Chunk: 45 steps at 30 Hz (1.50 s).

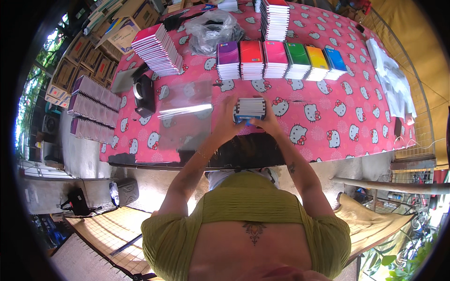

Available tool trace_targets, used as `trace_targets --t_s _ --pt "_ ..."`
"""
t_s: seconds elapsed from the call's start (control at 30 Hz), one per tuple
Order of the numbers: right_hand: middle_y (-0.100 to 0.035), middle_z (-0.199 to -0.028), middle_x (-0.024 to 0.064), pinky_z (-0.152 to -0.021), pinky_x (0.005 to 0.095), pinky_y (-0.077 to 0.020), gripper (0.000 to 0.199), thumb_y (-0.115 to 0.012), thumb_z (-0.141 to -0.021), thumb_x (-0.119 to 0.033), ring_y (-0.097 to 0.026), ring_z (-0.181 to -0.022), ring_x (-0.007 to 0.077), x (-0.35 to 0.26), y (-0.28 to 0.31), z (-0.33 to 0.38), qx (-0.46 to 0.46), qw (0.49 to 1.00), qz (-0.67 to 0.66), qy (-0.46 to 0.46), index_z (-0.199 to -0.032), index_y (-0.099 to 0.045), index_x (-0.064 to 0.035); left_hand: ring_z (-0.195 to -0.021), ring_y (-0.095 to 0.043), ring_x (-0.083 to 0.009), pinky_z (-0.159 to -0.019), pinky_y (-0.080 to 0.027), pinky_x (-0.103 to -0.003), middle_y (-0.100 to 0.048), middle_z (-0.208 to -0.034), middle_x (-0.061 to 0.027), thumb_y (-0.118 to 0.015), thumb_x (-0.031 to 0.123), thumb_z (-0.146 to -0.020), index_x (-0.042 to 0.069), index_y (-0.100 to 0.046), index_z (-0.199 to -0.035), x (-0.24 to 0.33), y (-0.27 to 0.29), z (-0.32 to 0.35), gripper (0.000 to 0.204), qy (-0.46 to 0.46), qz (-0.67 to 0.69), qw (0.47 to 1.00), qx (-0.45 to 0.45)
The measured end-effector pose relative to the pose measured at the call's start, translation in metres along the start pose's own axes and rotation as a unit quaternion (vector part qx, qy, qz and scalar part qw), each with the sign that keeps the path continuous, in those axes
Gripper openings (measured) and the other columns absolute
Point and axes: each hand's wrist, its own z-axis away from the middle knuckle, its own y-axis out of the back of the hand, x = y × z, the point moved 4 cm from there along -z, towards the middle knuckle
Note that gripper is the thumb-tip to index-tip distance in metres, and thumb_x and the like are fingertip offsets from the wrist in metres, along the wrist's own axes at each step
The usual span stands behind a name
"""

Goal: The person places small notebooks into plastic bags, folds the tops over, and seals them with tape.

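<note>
A small stack of spiral notebooks [251,107] stands at the near edge of the table, page edges up, with a blue cover facing me. My left hand [226,124] is closed around its left side and my right hand [270,122] around its right side, thumbs meeting near the blue cover. Just to the left lie clear plastic sheets [186,124]. Beyond my hands a row of notebook stacks runs from purple [228,52] and red [251,54] through pink [275,52], green [297,54] and yellow [317,56] to blue [335,60].
A black tape dispenser [144,96] sits left of the plastic sheets. Tall notebook stacks [161,56] and a crumpled plastic bag [213,33] are farther back. White plastic bags [389,77] lie at the right edge. Purple notebooks [93,110] and cardboard boxes [84,56] are beyond the left edge.
</note>
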Motion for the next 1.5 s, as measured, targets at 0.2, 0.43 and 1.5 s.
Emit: trace_targets --t_s 0.2,0.43,1.5 --pt "-0.055 -0.130 0.0108 -0.106 0.0333 -0.0355 0.060 -0.063 -0.094 -0.034 -0.049 -0.122 0.0194 -0.005 0.025 -0.014 -0.007 0.981 -0.063 -0.185 -0.142 -0.045 -0.0033 -0.121 -0.046 -0.0378 -0.100 -0.041 -0.052 -0.046 -0.132 -0.0152 -0.072 0.006 -0.074 0.013 -0.058 -0.130 0.032 -0.008 0.013 0.058 -0.188 -0.222 0.957 0.012" --pt "-0.057 -0.127 0.0112 -0.106 0.0325 -0.0345 0.064 -0.061 -0.094 -0.033 -0.051 -0.119 0.0192 -0.008 0.026 -0.030 -0.012 0.974 -0.023 -0.224 -0.143 -0.041 0.0034 -0.103 -0.059 -0.0319 -0.093 -0.045 -0.046 -0.061 -0.108 -0.0109 -0.070 0.004 -0.075 0.012 -0.064 -0.120 0.054 -0.014 0.017 0.045 -0.081 -0.146 0.977 -0.132" --pt "-0.056 -0.119 0.0106 -0.097 0.0359 -0.0477 0.085 -0.090 -0.067 -0.013 -0.057 -0.112 0.0205 0.008 -0.010 0.008 0.091 0.994 0.057 -0.006 -0.133 -0.038 -0.0049 -0.121 -0.052 -0.0231 -0.100 -0.046 -0.038 -0.053 -0.125 -0.0122 -0.081 0.010 -0.071 0.005 -0.034 -0.139 -0.051 -0.059 0.005 0.083 0.182 0.413 0.891 -0.045"
